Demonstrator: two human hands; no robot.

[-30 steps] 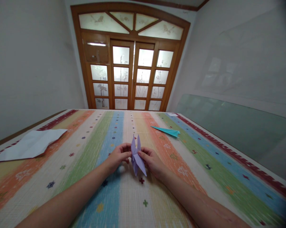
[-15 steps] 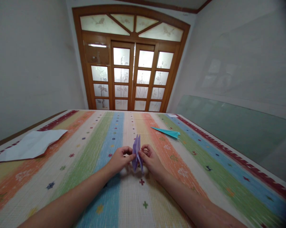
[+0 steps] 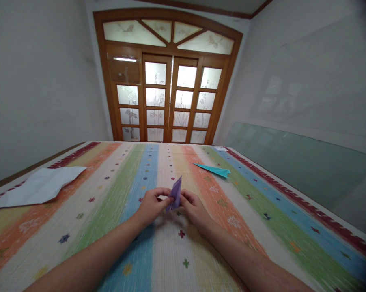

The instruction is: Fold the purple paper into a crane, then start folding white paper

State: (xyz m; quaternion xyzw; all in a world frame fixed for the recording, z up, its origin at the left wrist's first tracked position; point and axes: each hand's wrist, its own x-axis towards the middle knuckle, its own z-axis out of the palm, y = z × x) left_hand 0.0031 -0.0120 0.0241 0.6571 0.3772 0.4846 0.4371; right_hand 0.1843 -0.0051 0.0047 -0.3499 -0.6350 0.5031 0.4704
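A small piece of folded purple paper (image 3: 175, 195) is held up on edge just above the tablecloth, its pointed tip leaning up and to the right. My left hand (image 3: 156, 204) pinches its left side between thumb and fingers. On the opposite side, the thumb and fingertips of my right hand (image 3: 192, 205) close on the paper's right edge. Parts of the fingers behind the paper are hidden. Beyond my right hand lies a folded turquoise paper plane (image 3: 214, 170), its narrow point turned left.
A striped, patterned tablecloth (image 3: 110, 227) covers the table. At the left edge lies a creased white sheet of paper (image 3: 38, 186). A small white slip (image 3: 221, 149) lies at the far right. Beyond the table stand wooden doors with glass panes (image 3: 170, 97).
The purple paper has gone from two spread upright flaps to a narrower, flatter shape that tilts right. Both hands stay nearly in place, still gripping it.
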